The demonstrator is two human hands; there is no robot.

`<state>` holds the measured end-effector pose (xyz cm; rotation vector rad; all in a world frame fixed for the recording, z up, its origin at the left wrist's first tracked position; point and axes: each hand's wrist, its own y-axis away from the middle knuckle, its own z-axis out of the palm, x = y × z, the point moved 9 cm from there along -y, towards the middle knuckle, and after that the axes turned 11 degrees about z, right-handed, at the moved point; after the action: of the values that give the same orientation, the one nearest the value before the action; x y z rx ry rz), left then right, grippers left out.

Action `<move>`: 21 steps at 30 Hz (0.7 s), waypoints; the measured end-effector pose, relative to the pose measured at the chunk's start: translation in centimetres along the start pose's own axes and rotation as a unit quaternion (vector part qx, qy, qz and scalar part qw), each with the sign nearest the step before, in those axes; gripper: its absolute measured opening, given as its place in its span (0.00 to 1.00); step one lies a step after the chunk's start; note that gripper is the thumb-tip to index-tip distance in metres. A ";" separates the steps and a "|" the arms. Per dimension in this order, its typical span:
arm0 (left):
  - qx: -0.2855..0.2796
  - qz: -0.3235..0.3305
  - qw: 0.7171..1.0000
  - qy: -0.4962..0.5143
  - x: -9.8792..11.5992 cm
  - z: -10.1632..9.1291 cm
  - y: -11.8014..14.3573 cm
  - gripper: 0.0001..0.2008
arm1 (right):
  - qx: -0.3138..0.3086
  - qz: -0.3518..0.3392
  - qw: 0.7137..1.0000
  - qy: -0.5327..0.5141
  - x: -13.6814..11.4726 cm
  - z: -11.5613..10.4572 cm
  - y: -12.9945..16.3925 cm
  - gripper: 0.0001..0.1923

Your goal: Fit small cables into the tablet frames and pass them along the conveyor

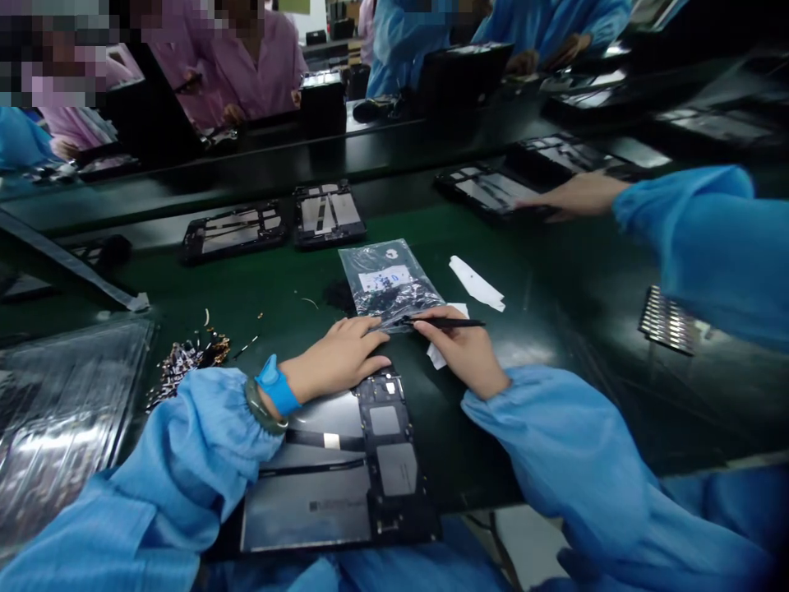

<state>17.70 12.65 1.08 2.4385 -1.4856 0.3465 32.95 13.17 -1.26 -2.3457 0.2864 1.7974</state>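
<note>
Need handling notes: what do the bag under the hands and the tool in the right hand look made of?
Bag: clear glossy plastic film, by its glare and see-through contents. Tool in the right hand: thin, matte black, plastic or coated metal; unclear which.

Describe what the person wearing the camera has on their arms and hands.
Both arms are covered by loose light-blue smock sleeves gathered with elastic at the cuffs. The left hand is bare; at its wrist sits a bright blue band, with a dull greenish bangle beside it. The right hand is bare too, with nothing visible at the wrist.
</note>
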 end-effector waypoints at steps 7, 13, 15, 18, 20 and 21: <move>0.017 0.013 1.000 0.019 0.6 -0.1 0.4 0.19 | 0.007 0.028 0.999 -0.021 0.0 -0.6 0.7 0.13; 0.136 -0.008 0.980 0.142 1.5 -2.7 2.6 0.16 | -0.071 0.128 0.976 -0.160 -1.2 1.6 3.3 0.16; 0.160 -0.046 0.967 0.194 1.6 -3.1 3.6 0.12 | -0.112 0.181 0.952 -0.220 -1.6 3.3 4.2 0.18; 0.166 -0.136 0.935 0.284 1.2 -2.7 5.2 0.06 | -0.164 0.242 0.917 -0.270 -2.0 5.7 5.1 0.19; 0.161 -0.184 0.908 0.341 0.9 -2.2 6.2 0.05 | -0.193 0.278 0.894 -0.293 -2.1 7.0 5.7 0.19; 0.159 -0.198 0.896 0.365 0.9 -2.0 6.6 0.05 | -0.204 0.292 0.884 -0.303 -2.1 7.5 6.0 0.18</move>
<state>12.12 9.67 3.90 2.3307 -0.6318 1.3133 23.89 9.37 -1.30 -1.8653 0.6131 3.0278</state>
